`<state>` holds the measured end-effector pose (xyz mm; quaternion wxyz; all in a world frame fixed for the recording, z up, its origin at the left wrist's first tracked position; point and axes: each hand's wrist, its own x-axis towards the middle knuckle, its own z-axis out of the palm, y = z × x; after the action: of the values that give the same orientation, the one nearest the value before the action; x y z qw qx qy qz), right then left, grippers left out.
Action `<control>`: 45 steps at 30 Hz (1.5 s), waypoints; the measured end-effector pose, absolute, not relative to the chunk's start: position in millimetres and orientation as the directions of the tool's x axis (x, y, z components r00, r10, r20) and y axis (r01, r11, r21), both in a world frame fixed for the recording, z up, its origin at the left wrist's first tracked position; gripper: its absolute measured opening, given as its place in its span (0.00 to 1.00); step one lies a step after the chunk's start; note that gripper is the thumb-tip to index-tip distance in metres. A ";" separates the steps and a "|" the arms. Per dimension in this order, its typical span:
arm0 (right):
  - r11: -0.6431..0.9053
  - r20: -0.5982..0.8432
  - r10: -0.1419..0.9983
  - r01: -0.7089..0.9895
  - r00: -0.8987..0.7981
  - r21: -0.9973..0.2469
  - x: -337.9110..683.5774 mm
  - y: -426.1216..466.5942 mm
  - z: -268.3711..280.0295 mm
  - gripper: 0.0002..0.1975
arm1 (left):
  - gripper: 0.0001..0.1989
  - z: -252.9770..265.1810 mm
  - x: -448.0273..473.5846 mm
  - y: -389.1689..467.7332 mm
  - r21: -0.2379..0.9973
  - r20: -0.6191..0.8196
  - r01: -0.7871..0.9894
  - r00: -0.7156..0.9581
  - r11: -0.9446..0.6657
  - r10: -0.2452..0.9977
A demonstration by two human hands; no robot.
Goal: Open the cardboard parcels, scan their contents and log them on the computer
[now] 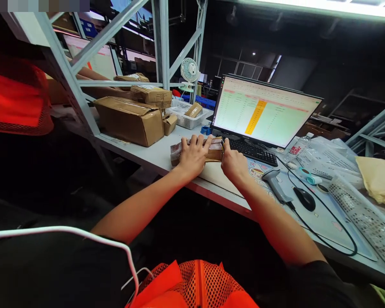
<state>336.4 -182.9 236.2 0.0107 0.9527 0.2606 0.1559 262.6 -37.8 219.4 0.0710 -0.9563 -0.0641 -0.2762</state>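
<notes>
A small brown cardboard box (214,155), with clear tape at its left end and a pale label strip on top, lies at the desk's near edge. My left hand (194,156) is laid over the box, its fingers bent across the top and gripping it. At the box's right end, my right hand (233,162) is closed with the index finger stretched along a small dark and yellow tool (222,144). Most of that tool is hidden by the fingers, so its kind is unclear. Its tip is close to the box's end.
Behind the hands stand a keyboard (253,150) and a monitor (266,112). On the right lie a barcode scanner (276,186), a mouse (304,199) and white perforated baskets (362,214). Larger cartons (128,122) and a white basket (188,119) are at left, beside metal rack posts (161,42). Another person's arm (96,77) reaches in there.
</notes>
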 end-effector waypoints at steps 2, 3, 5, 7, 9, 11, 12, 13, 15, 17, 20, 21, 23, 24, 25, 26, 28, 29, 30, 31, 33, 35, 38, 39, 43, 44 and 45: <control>-0.872 0.281 0.488 0.475 0.826 0.117 331.1 -178.4 233.2 0.38 | 0.43 219.3 262.0 -35.9 -0.094 0.535 0.177 0.839 -0.980 0.100; -0.877 0.272 0.480 0.464 0.834 0.125 328.3 -176.8 231.8 0.38 | 0.43 219.1 262.1 -34.7 -0.089 0.532 0.180 0.840 -0.980 0.106; -0.879 0.246 0.477 0.457 0.843 0.139 322.4 -174.3 229.1 0.37 | 0.44 218.7 263.6 -32.2 -0.080 0.529 0.180 0.841 -0.980 0.111; -0.866 0.211 0.498 0.474 0.841 0.156 315.8 -173.2 226.6 0.34 | 0.44 218.1 266.3 -29.7 -0.068 0.536 0.180 0.836 -0.981 0.116; -0.851 0.168 0.522 0.498 0.836 0.164 309.5 -174.1 224.3 0.32 | 0.45 217.6 268.4 -27.4 -0.060 0.546 0.176 0.830 -0.983 0.115; -0.849 0.138 0.525 0.505 0.840 0.156 306.4 -178.8 222.8 0.31 | 0.46 217.3 267.5 -23.9 -0.061 0.551 0.162 0.828 -0.985 0.102; -0.850 0.131 0.524 0.507 0.842 0.146 307.0 -183.1 222.4 0.29 | 0.46 217.1 265.6 -20.9 -0.058 0.554 0.153 0.827 -0.987 0.096; -0.844 0.127 0.535 0.521 0.835 0.125 309.5 -189.0 222.2 0.27 | 0.47 216.8 262.8 -16.5 -0.044 0.560 0.146 0.823 -0.988 0.097; -0.808 0.162 0.583 0.588 0.796 0.020 319.5 -205.0 222.6 0.23 | 0.48 215.2 255.3 -3.0 0.026 0.589 0.137 0.799 -0.990 0.126; -0.737 0.268 0.605 0.654 0.750 -0.167 334.2 -223.8 223.5 0.24 | 0.51 211.6 247.4 15.6 0.146 0.638 0.119 0.748 -0.982 0.185; -0.627 0.424 0.496 0.651 0.757 -0.428 356.8 -248.2 225.3 0.28 | 0.55 201.3 239.7 45.1 0.323 0.724 0.044 0.633 -0.946 0.276; -0.604 0.444 0.453 0.633 0.773 -0.485 363.6 -253.8 225.7 0.29 | 0.55 196.7 238.7 53.5 0.363 0.749 0.009 0.592 -0.932 0.297; -0.568 0.450 0.412 0.609 0.792 -0.553 376.0 -261.3 225.8 0.31 | 0.55 186.2 238.9 67.0 0.432 0.785 -0.073 0.521 -0.899 0.335; -0.556 0.445 0.411 0.606 0.796 -0.569 381.9 -263.7 225.6 0.32 | 0.55 180.5 240.1 71.9 0.472 0.792 -0.125 0.494 -0.872 0.358; -0.549 0.440 0.420 0.608 0.794 -0.574 387.6 -265.6 225.6 0.33 | 0.55 174.6 242.0 75.7 0.515 0.791 -0.188 0.480 -0.836 0.379; -0.544 0.435 0.436 0.616 0.788 -0.569 393.0 -267.3 225.9 0.33 | 0.55 168.6 244.6 78.3 0.555 0.785 -0.261 0.479 -0.790 0.394; -0.541 0.428 0.482 0.644 0.764 -0.541 400.7 -270.9 229.5 0.32 | 0.58 156.5 251.5 79.4 0.608 0.769 -0.400 0.512 -0.686 0.383; -0.542 0.431 0.505 0.663 0.748 -0.516 402.0 -272.8 233.2 0.31 | 0.59 150.7 255.4 77.9 0.619 0.762 -0.451 0.542 -0.643 0.354; -0.542 0.444 0.531 0.692 0.722 -0.477 401.0 -274.5 238.1 0.30 | 0.61 145.2 259.3 75.4 0.624 0.755 -0.483 0.574 -0.614 0.316; -0.535 0.462 0.567 0.732 0.681 -0.422 397.7 -275.4 244.1 0.29 | 0.61 140.5 263.1 72.2 0.625 0.749 -0.501 0.602 -0.598 0.279; -0.491 0.489 0.667 0.826 0.562 -0.278 386.0 -273.2 258.0 0.27 | 0.60 134.0 269.9 65.8 0.623 0.736 -0.510 0.640 -0.592 0.222; -0.421 0.459 0.775 0.897 0.433 -0.136 372.9 -264.1 271.8 0.24 | 0.58 132.1 275.8 62.2 0.613 0.733 -0.515 0.653 -0.599 0.189; -0.386 0.382 0.856 0.922 0.349 0.023 361.1 -244.3 287.9 0.22 | 0.57 135.2 281.6 63.0 0.587 0.744 -0.534 0.651 -0.608 0.147; -0.385 0.369 0.866 0.921 0.338 0.060 359.8 -238.4 291.8 0.22 | 0.57 136.7 282.2 64.1 0.582 0.747 -0.538 0.651 -0.610 0.138; -0.380 0.378 0.873 0.915 0.307 0.133 360.0 -223.0 301.0 0.20 | 0.57 140.4 277.9 66.9 0.587 0.732 -0.523 0.668 -0.618 0.131; -0.378 0.375 0.876 0.914 0.303 0.146 360.4 -220.4 301.9 0.20 | 0.57 140.5 276.3 67.3 0.589 0.727 -0.517 0.675 -0.621 0.128; -0.374 0.366 0.882 0.914 0.297 0.158 360.8 -218.1 302.2 0.20 | 0.58 140.4 275.0 67.9 0.592 0.721 -0.513 0.681 -0.621 0.126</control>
<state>360.8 -218.1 302.2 -0.0403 0.8043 0.5581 0.1997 275.0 67.9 140.4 -0.4186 -0.8156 0.1187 -0.3813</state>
